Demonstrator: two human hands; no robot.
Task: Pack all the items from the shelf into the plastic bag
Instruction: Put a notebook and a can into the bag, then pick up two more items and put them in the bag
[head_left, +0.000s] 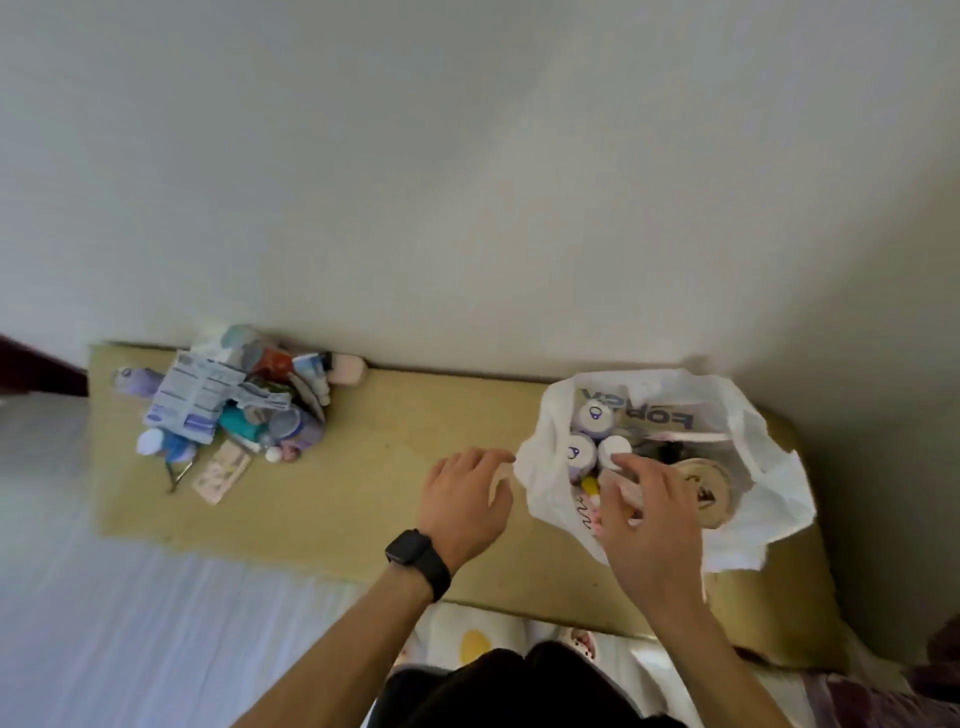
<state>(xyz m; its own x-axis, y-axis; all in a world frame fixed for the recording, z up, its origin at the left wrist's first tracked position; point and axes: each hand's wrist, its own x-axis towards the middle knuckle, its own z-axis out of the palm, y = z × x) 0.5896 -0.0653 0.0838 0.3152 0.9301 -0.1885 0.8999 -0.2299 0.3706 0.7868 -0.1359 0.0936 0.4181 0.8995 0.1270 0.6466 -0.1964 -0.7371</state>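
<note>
Nearest the camera, two bare forearms reach forward over a dark garment and a patterned cloth. The left hand (470, 501), with a black watch (418, 556) on its wrist, rests on the tan shelf (374, 467) just beside the white plastic bag (769, 483); its fingers (488, 457) are loosely spread, their tips touching the bag's near-left edge, holding nothing clearly. The right hand (657, 525) is over the open mouth of the bag, its fingers (631, 465) curled down among the contents; whether they grip anything cannot be told. Inside the bag stand white-capped bottles (592, 434), a yellow item (590, 486) and a round tan lid (706, 491). Farther left on the shelf, well apart from the bag, lies a pile of items (234, 405): leaflets, tubes, small bottles and a pink block (349, 370) against the pale wall (467, 182).
</note>
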